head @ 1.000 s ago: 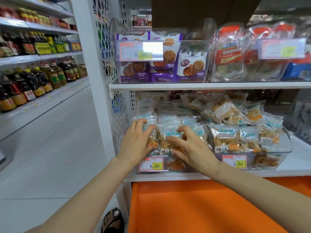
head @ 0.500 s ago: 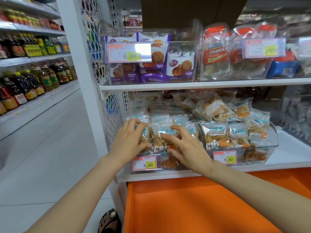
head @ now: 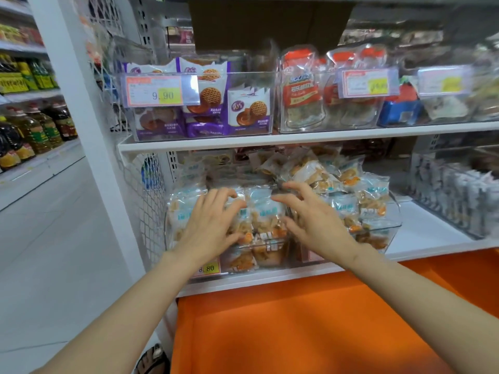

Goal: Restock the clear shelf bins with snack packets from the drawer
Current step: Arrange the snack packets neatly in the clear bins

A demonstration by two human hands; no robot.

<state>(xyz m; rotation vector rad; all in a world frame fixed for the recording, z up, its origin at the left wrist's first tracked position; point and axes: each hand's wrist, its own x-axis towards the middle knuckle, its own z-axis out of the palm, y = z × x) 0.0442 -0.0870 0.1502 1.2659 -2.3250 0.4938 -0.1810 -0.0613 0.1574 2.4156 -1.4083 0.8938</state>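
Two clear bins [head: 378, 233] stand side by side on the lower white shelf, heaped with snack packets [head: 266, 214] in clear and pale blue wrap. My left hand [head: 209, 225] lies on the packets in the left bin, fingers spread and slightly bent. My right hand [head: 310, 217] hovers over the packets where the two bins meet, fingers spread, its fingertips near a packet top. Neither hand visibly grips a packet. Below the shelf the orange drawer [head: 297, 327] stands pulled out; no packets show in its visible part.
The upper shelf [head: 297, 137] carries clear bins of purple biscuit packs [head: 235, 109] and red-labelled packs [head: 302, 95]. A white upright post [head: 89, 130] and wire mesh panel stand left of the bins. Oil bottles [head: 32, 130] line shelves across the aisle. A sandalled foot [head: 152, 360] shows at the bottom.
Both hands have stayed on the heaped packets in the left bin; the right hand's fingers have lifted and spread a little wider. The view has shifted slightly.
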